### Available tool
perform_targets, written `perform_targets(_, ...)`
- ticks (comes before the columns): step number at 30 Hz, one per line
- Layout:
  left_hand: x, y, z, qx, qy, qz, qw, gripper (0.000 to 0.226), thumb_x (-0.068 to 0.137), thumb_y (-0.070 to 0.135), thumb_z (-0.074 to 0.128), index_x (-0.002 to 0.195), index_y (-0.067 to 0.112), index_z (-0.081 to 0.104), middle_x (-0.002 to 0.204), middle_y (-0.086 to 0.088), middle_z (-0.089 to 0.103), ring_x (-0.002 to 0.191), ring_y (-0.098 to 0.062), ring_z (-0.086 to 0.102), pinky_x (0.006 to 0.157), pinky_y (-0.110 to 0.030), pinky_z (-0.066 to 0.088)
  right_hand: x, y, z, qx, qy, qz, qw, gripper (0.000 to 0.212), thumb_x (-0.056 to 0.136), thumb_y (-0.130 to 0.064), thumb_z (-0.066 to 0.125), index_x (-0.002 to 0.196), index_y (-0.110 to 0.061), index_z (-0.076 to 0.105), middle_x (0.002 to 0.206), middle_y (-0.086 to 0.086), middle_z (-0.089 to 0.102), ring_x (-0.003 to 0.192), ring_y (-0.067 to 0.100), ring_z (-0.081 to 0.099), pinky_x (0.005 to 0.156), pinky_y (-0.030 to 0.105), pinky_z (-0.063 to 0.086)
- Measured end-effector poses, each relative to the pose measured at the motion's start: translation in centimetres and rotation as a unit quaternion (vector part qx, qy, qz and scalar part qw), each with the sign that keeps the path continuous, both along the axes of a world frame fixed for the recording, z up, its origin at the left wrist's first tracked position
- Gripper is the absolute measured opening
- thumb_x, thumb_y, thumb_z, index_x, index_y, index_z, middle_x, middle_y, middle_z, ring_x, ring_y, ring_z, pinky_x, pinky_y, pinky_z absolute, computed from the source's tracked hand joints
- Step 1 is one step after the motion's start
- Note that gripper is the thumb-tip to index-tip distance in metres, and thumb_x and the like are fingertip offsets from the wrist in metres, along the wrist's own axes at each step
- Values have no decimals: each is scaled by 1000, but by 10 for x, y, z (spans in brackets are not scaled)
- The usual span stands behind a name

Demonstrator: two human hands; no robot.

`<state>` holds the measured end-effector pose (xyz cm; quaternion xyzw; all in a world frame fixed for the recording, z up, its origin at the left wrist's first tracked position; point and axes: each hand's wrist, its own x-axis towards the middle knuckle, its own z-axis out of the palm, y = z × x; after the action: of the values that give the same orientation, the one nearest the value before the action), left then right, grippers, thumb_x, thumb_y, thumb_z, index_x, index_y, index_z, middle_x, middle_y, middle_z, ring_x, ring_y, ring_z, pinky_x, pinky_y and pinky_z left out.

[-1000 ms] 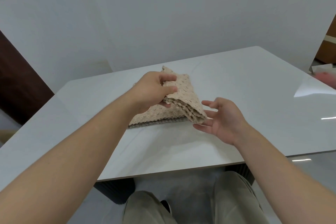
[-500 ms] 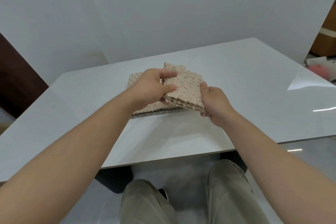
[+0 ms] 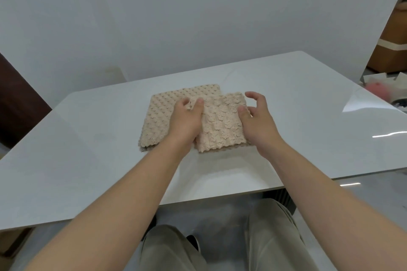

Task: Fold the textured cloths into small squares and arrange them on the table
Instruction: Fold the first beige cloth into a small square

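Two beige textured cloths lie on the white table (image 3: 92, 149). The larger cloth (image 3: 163, 110) is spread flat at the back left. A smaller folded cloth (image 3: 221, 124) lies to its right, overlapping its right edge. My left hand (image 3: 187, 121) rests on the folded cloth's left edge, with thumb and fingers pinching its far left corner. My right hand (image 3: 257, 119) hovers at the folded cloth's right edge, fingers spread and curled, thumb touching the fabric.
A grey wall stands behind the table. A dark wooden panel (image 3: 15, 103) is at the left. At the far right are a brown cabinet (image 3: 392, 46) and a box with a pink object (image 3: 378, 90). My knees (image 3: 220, 246) show below the table's near edge.
The folded cloth, held up off the table in both hands before, now lies flat on the table. My right hand has let go and opened; my left hand stays on its left corner.
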<state>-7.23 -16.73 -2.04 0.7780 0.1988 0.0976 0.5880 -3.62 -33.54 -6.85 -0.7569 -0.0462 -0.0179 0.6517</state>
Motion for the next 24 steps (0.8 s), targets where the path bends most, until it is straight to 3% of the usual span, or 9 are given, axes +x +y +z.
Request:
perform_targets(3, 3, -6, 5, -247, 76, 24, 966, 37, 101, 45, 59, 109, 11, 71, 93, -5, 80, 77, -20, 77, 60, -34, 62, -2, -3, -1, -10, -25, 3, 1000, 38, 105, -39, 48, 142, -42, 37, 118, -7, 63, 83, 12, 66, 60, 25, 51)
perform_targets(5, 3, -9, 4, -285, 92, 23, 954, 34, 103, 41, 57, 107, 11, 72, 90, -6, 79, 74, -21, 76, 54, -32, 58, 0, -8, -1, -7, -4, -8, 1000, 43, 101, -48, 51, 142, -37, 43, 110, -11, 64, 84, 9, 65, 59, 22, 47)
perform_targets(7, 5, -13, -2, -255, 79, 24, 963, 30, 103, 38, 56, 107, 12, 71, 95, -6, 78, 81, -22, 74, 60, -33, 58, 4, -14, -2, -2, 41, -20, 999, 47, 97, -61, 50, 127, -26, 60, 95, -10, 66, 75, 11, 63, 60, 25, 48)
perform_targets(9, 7, -17, -9, -189, 44, 4, 981, 29, 104, 38, 54, 108, 14, 69, 97, -3, 77, 85, -20, 74, 68, -35, 59, 10, -19, -2, -14, 98, -20, 995, 64, 96, -67, 45, 102, -8, 69, 87, -2, 68, 75, 19, 65, 68, 29, 50)
perform_targets(12, 12, -24, -17, -12, -23, -9, 1000, 36, 105, 44, 47, 120, 15, 60, 106, 2, 69, 99, -19, 67, 90, -42, 55, 14, -22, -5, -51, 112, -23, 992, 72, 101, -62, 37, 105, 4, 66, 96, 14, 73, 87, 30, 69, 80, 37, 55)
perform_targets(14, 15, -31, -18, 93, -47, -11, 995, 33, 108, 42, 39, 118, 15, 54, 97, 7, 61, 89, -13, 61, 78, -32, 50, 15, -22, -3, -115, 58, -46, 991, 63, 105, -54, 31, 96, -1, 62, 93, 14, 68, 86, 28, 65, 69, 34, 51)
perform_targets(16, 19, -42, -17, 167, -57, -10, 984, 28, 110, 38, 33, 112, 15, 49, 87, 9, 56, 75, -6, 54, 61, -24, 40, 19, -24, -1, -167, 12, -75, 983, 51, 108, -48, 27, 87, -10, 53, 82, 3, 59, 75, 18, 55, 58, 28, 35)
perform_targets(20, 36, -60, -15, 251, -75, -15, 965, 29, 111, 37, 28, 106, 15, 46, 80, 1, 59, 66, -14, 56, 52, -31, 35, 36, -39, 2, -212, -21, -114, 970, 41, 109, -44, 27, 96, -12, 50, 88, 5, 56, 79, 25, 51, 69, 33, 34)
perform_targets(24, 60, -74, -19, 225, -61, -33, 972, 26, 111, 29, 30, 113, 9, 46, 82, 1, 56, 60, -9, 50, 41, -18, 34, 60, -55, 1, -225, -24, -126, 966, 40, 109, -42, 31, 95, -11, 52, 92, 10, 58, 83, 29, 52, 73, 32, 34)
